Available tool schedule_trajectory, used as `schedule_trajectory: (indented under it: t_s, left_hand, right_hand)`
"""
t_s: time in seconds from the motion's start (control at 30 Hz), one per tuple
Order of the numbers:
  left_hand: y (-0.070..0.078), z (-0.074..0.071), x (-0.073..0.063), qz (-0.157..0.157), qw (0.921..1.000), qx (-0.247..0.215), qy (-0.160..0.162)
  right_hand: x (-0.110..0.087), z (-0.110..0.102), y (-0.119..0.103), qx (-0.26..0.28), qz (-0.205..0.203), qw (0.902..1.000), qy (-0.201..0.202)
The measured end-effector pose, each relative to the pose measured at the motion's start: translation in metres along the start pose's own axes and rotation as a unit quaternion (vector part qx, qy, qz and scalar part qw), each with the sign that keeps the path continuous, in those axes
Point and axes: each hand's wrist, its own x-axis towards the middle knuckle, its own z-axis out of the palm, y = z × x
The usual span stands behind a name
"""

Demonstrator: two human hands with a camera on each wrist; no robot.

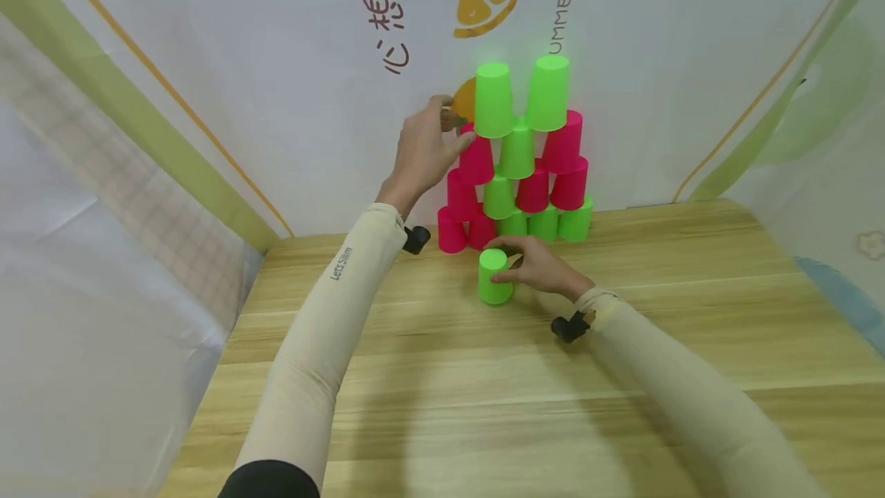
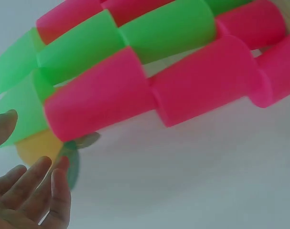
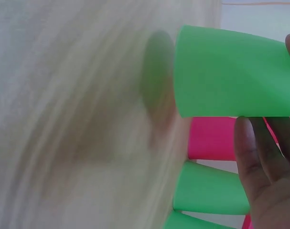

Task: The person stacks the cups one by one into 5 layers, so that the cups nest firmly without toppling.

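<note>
A pyramid of upside-down pink and green cups stands against the back cloth, with a green cup (image 1: 493, 102) at the top left and another green cup (image 1: 550, 94) at the top right. My left hand (image 1: 423, 146) is beside the upper left of the pyramid, near that top left cup and the pink cup (image 1: 477, 160) below it. Its thumb and fingers are spread apart with nothing between them in the left wrist view. In front of the bottom row, my right hand (image 1: 542, 267) holds a separate upside-down green cup (image 3: 226, 74) between thumb and fingers, its rim close over the table.
The wooden table (image 1: 442, 406) ends at a white printed cloth (image 1: 311, 98) just behind the pyramid. More cloth hangs along the left and right sides. A bottom-row green cup (image 1: 576, 221) marks the pyramid's right end.
</note>
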Motion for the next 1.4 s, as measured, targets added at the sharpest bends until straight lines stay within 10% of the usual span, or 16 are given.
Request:
schedule_trajectory:
  t_s: [0.53, 1.0, 1.4]
  left_hand:
    - [-0.045, 0.015, -0.051, 0.001, 0.9992, -0.039, -0.003]
    - [-0.086, 0.059, -0.138, -0.011, 0.9911, -0.052, -0.122]
    - [-0.091, 0.064, -0.195, -0.047, 0.9755, -0.072, -0.203]
  right_hand:
    - [0.004, -0.037, -0.035, -0.043, -0.027, 0.9987, 0.008]
    - [0.008, -0.095, -0.081, -0.103, -0.007, 0.9944, 0.024]
    - [0.013, -0.147, -0.14, -0.131, -0.016, 0.9911, 0.02]
